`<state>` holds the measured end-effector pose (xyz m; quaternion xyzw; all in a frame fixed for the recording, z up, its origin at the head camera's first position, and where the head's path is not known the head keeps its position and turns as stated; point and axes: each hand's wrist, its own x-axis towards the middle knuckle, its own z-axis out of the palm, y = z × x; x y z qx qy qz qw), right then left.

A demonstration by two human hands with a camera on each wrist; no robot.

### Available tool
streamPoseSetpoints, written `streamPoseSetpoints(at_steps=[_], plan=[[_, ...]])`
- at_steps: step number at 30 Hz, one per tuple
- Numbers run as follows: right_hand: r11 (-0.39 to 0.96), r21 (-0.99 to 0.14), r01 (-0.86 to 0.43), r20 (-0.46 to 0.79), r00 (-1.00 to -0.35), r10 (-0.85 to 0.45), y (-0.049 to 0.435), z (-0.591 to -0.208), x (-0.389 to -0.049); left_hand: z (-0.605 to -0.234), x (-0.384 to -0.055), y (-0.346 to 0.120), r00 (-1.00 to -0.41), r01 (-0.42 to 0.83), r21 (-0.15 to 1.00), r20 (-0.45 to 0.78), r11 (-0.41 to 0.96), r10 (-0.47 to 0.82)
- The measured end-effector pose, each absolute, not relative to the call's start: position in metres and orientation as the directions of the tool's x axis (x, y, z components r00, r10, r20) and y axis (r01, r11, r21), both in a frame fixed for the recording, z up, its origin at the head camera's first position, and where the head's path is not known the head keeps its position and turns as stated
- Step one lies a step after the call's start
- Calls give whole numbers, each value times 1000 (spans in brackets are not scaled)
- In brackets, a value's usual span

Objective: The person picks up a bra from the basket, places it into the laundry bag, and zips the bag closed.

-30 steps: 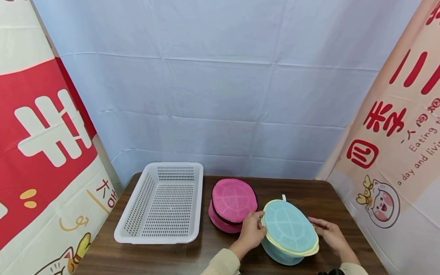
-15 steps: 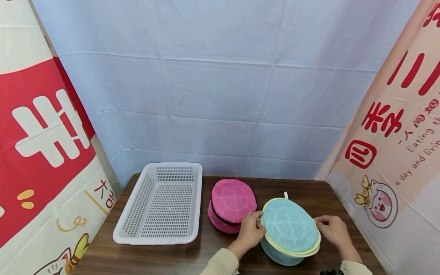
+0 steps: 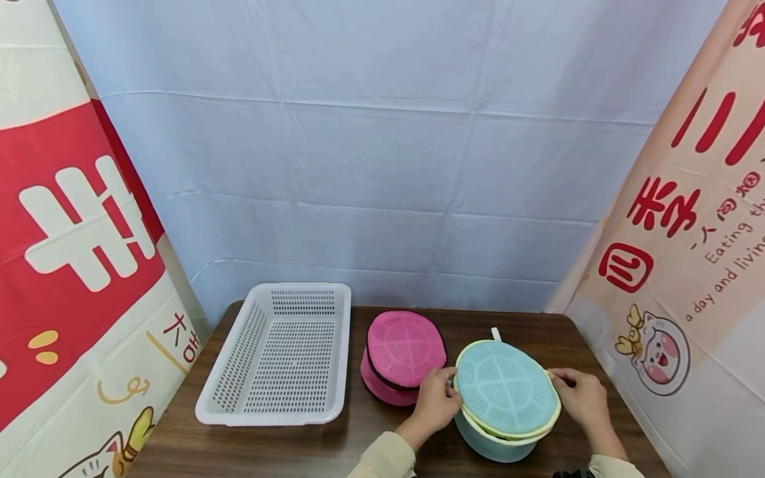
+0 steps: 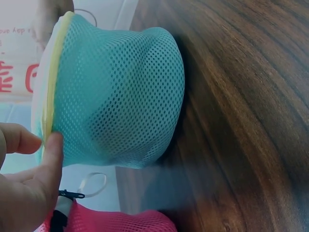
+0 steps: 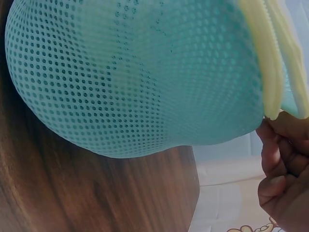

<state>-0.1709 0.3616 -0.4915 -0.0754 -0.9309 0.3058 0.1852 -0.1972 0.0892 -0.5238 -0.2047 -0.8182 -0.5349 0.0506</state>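
Observation:
A light-blue mesh laundry bag (image 3: 505,388) with yellow zipper trim stands upright on the table at front right. My left hand (image 3: 437,399) pinches its rim on the left side, thumb and forefinger meeting at the yellow trim (image 4: 50,92) in the left wrist view. On the opposite side, my right hand (image 3: 582,398) pinches the rim. The right wrist view has the fingers (image 5: 285,159) at the trim, where two yellow bands (image 5: 268,72) stand apart. Along the front and right, a gap shows between the bag's lid and its wall. The zipper pull is hidden.
A pink mesh laundry bag (image 3: 406,348) with black trim stands just left of the blue one, close behind my left hand. Farther left sits a white plastic basket (image 3: 342,332). The brown table (image 3: 335,451) backs onto a pale hanging cloth (image 3: 358,199), with printed cloths at both sides.
My right hand has moved from beside the blue bag up to its rim and now pinches there. The front and right edge of the lid has parted from the wall. The left hand stays put.

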Motion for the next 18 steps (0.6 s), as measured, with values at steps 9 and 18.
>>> streamPoseSetpoints(at_steps=[9,18], plan=[[774,-631,49,266,-924,275,360,-496,-171,-515,-198,88,-905,425,772,355,472,234],[765,-641,60,279,-911,305,359,-500,-171,-504,-203,90,-850,527,699,429,483,306]])
